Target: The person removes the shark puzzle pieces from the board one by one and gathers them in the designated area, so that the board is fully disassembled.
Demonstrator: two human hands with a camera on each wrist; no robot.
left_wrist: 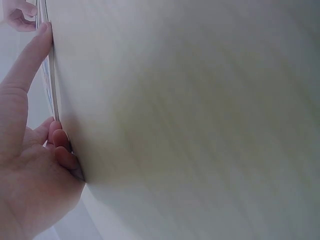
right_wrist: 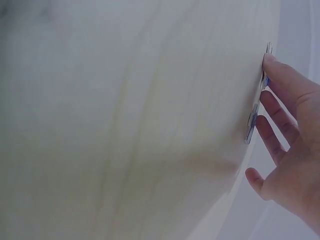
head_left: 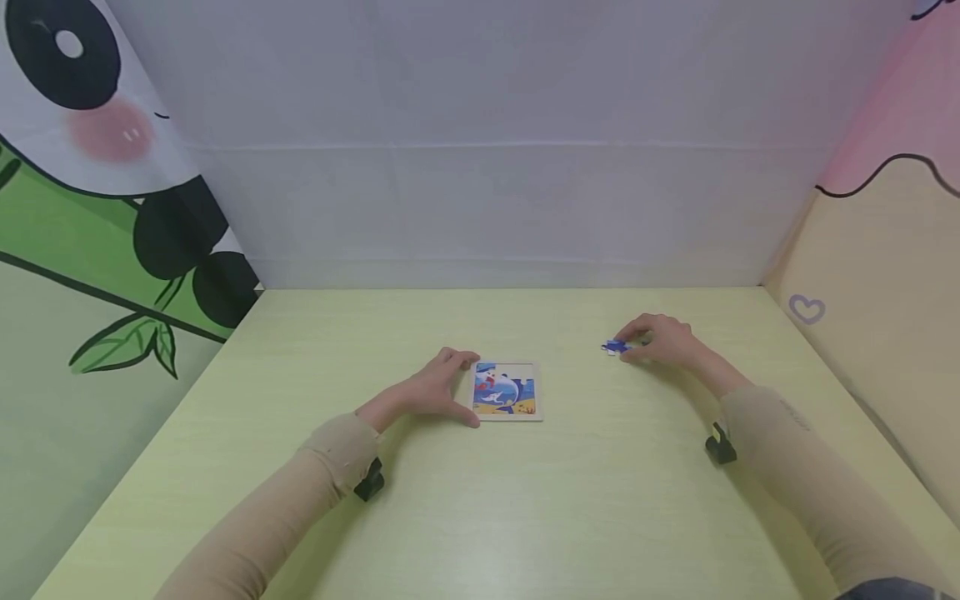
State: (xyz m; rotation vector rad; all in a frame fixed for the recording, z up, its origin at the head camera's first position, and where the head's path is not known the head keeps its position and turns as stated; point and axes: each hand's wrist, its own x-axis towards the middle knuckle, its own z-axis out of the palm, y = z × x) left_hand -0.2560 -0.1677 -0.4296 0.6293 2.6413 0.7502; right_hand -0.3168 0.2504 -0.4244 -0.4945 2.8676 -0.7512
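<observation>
"From the left, what do we count?"

"1 left hand (head_left: 435, 387), spread wide, touching the left side of 1 puzzle board (head_left: 539, 400); our head view shows its sea-creature picture (head_left: 506, 397), our left wrist view mostly its thin edge."

"And rightward?"

"At least 1 blue puzzle piece (head_left: 615, 345), well apart from the board, pinched by 1 right hand (head_left: 667, 340). Our right wrist view shows 2 edge-on bits (right_wrist: 251, 122); we can't tell whether they're separate."
</observation>
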